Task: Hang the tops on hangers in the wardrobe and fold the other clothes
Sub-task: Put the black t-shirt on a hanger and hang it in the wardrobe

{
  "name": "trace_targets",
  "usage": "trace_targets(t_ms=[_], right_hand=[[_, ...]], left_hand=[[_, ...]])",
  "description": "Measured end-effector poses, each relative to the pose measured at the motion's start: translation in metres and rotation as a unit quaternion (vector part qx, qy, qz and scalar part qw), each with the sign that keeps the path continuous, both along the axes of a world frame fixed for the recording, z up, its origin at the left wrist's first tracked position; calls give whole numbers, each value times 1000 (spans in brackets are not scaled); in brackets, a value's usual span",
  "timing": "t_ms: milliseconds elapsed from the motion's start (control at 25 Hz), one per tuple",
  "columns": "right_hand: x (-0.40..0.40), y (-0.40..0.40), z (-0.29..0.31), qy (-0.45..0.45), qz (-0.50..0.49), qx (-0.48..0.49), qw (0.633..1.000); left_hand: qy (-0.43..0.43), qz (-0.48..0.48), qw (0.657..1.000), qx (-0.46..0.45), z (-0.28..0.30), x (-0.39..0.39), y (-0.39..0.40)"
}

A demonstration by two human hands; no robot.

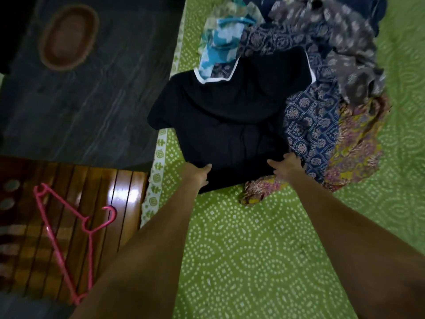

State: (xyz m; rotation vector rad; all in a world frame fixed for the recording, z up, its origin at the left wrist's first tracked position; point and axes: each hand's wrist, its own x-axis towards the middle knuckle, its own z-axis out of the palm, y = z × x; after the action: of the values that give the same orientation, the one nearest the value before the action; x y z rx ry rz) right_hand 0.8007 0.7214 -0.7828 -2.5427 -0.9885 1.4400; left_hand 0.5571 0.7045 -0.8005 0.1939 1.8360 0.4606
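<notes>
A black top with white trim at its neck lies spread on the green patterned bedsheet. My left hand grips its near left hem corner, fingers tucked under the cloth. My right hand holds the near right hem corner. Behind and to the right lies a heap of clothes: a blue patterned garment, a grey printed one, a turquoise and white one and a pink and yellow one. A pink plastic hanger rests on the wooden bed end at the left.
The glossy slatted wooden bed end stands at the lower left. Beyond it is a dark floor with an oval brown mat. The bed's left edge runs diagonally beside the black top.
</notes>
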Motion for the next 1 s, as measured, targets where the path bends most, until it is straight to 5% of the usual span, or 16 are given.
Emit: trace_targets(t_ms=[160, 320, 520, 640, 720, 760, 840, 920, 1000], right_hand=[[-13, -1, -14, -117, 126, 12, 985], [-15, -18, -18, -154, 266, 40, 951], [-9, -79, 0, -125, 445, -54, 885], [0, -122, 17, -10, 456, -332, 826], [2, -132, 28, 50, 450, -490, 745], [-2, -125, 33, 41, 455, -476, 751], [-9, -103, 35, -48, 476, -259, 839], [-24, -78, 35, -126, 426, -17, 896], [-39, -55, 36, -143, 368, 114, 912]], left_hand=[[182, -189, 965, 5, -19, -2, 10], [324, -485, 812, 41, -8, -6, -1], [118, -635, 763, 6, 6, -38, -51], [-109, -604, 768, -182, 22, -58, -69], [-76, -617, 760, -190, 25, -61, -79], [-18, -617, 766, -183, 28, -62, -86], [113, -635, 762, -59, 29, -53, -99], [165, -578, 798, 52, 37, -43, -96], [163, -518, 835, 86, 33, -28, -82]])
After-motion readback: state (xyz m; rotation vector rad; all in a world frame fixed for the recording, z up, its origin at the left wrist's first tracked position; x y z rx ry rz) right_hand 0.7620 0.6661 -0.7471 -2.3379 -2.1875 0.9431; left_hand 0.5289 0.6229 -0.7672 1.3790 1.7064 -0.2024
